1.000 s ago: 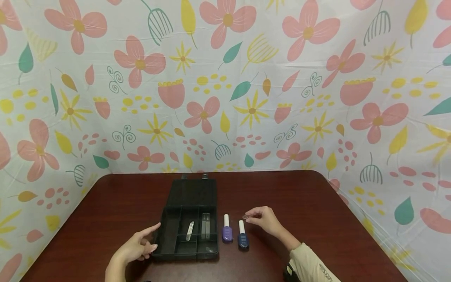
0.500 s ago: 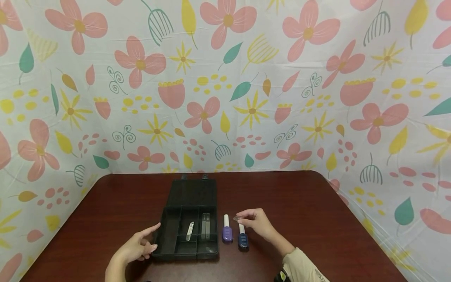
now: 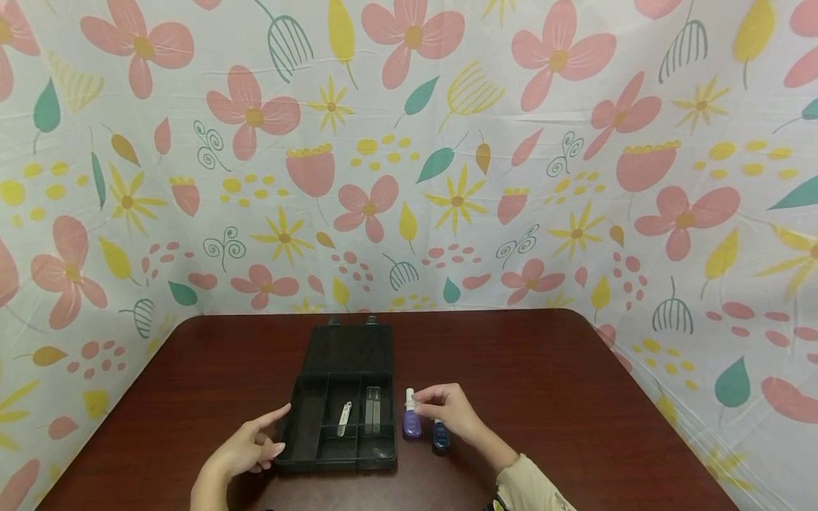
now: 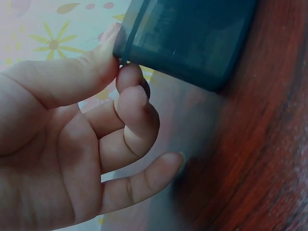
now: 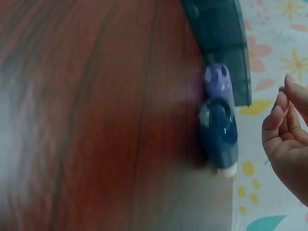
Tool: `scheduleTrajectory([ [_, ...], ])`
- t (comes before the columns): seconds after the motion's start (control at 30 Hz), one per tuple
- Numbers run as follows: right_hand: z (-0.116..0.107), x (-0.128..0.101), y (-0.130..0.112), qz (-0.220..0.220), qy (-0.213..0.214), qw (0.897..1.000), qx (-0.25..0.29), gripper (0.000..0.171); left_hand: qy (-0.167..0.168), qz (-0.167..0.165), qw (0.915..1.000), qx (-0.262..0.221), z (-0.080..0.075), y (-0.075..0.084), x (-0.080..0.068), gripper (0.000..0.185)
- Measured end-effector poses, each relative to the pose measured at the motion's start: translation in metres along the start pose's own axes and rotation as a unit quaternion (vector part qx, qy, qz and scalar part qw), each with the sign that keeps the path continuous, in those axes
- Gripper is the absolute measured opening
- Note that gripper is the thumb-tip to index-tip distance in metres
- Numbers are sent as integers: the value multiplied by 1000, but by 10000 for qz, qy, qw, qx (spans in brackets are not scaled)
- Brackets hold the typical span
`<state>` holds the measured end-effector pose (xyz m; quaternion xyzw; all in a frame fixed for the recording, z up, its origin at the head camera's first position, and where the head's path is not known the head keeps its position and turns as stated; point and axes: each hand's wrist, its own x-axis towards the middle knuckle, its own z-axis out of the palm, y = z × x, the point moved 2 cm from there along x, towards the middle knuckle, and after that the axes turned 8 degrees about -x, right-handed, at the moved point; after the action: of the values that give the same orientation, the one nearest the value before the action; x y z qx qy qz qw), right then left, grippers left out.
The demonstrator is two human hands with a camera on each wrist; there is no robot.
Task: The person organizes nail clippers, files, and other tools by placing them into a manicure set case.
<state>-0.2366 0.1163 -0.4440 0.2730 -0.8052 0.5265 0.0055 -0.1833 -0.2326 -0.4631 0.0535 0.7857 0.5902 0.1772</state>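
My left hand (image 3: 243,448) rests at the left side of an open black divided storage box (image 3: 336,463), its index finger extended and its thumb near the front corner. In the left wrist view the thumb touches the edge of the box (image 4: 187,48). Pinched between right thumb and fingertips is a small thin piece, too small to identify. That right hand (image 3: 455,413) hovers beside the white cap of a purple nail polish bottle (image 3: 412,426). Below it stands a dark blue nail polish bottle (image 3: 441,440), its cap partly hidden by the hand.
Inside the box lie a nail clipper (image 3: 344,419) and a narrow clear piece (image 3: 373,410) in separate compartments. The lid (image 3: 348,349) lies folded back. Everything sits on a dark wooden table (image 3: 511,355) before a floral cloth (image 3: 409,177).
My right hand has moved left, past the dark blue bottle's cap to the purple bottle's cap, still pinching the small piece. The left hand and the box have not moved.
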Motion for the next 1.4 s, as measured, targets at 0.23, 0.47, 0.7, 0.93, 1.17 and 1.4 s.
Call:
scheduleTrajectory([
  [0.23,16,5,14,-165,-160,9993,282,15,36,-12,10000,-12,1,1,0,71],
  [0.47,26,3,-2,-340,-303,9981,419,16,61,20,10000,22,0,1,-1,71],
  [0.7,33,-1,-24,-444,-479,9974,293,18,28,31,10000,-24,0,1,0,71],
  [0.93,41,-1,-28,-680,-571,9960,81,14,8,44,10000,-42,0,0,0,71],
  [1.17,49,0,-14,-495,-612,9966,-244,15,10,47,10000,-11,0,1,-1,71],
  [1.4,53,-1,-16,-640,-728,9949,-289,15,-14,-29,10000,-59,0,-1,0,71],
])
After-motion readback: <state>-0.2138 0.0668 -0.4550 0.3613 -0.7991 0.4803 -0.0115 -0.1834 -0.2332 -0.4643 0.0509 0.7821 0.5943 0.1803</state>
